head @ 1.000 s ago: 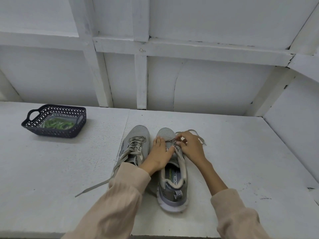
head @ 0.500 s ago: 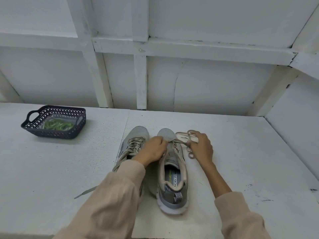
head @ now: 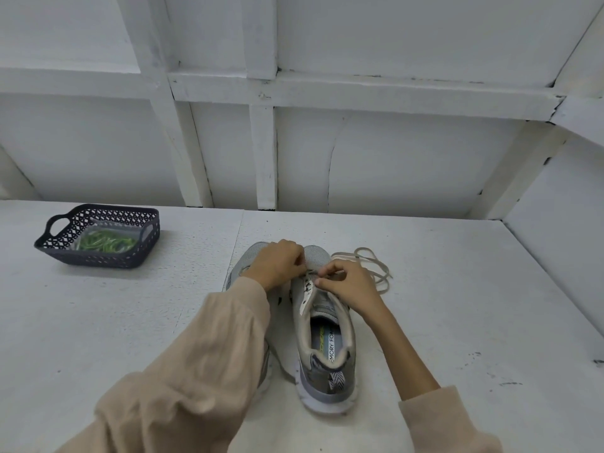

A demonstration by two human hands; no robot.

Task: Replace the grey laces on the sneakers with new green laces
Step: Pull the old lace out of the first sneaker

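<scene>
Two grey sneakers stand side by side on the white table, toes pointing away from me. The right sneaker point(head: 327, 341) has its upper eyelets bare; its grey lace point(head: 372, 264) lies in loose loops to the right of the toe. My left hand point(head: 277, 264) rests closed on the toe area between the shoes, pinching the lace near the lowest eyelets. My right hand point(head: 346, 284) pinches the same lace over the tongue. The left sneaker point(head: 242, 266) is mostly hidden under my left arm. Green laces point(head: 104, 241) lie in the basket.
A dark perforated basket point(head: 130, 256) with handles sits at the far left of the table. White panelled walls close the table at the back and on the right. Bare table surface point(head: 457, 322) lies to the right of the shoes.
My right hand let go of the bundled lace, which now lies beside the toe, and came back onto the shoe. My left hand shifted forward over the toe.
</scene>
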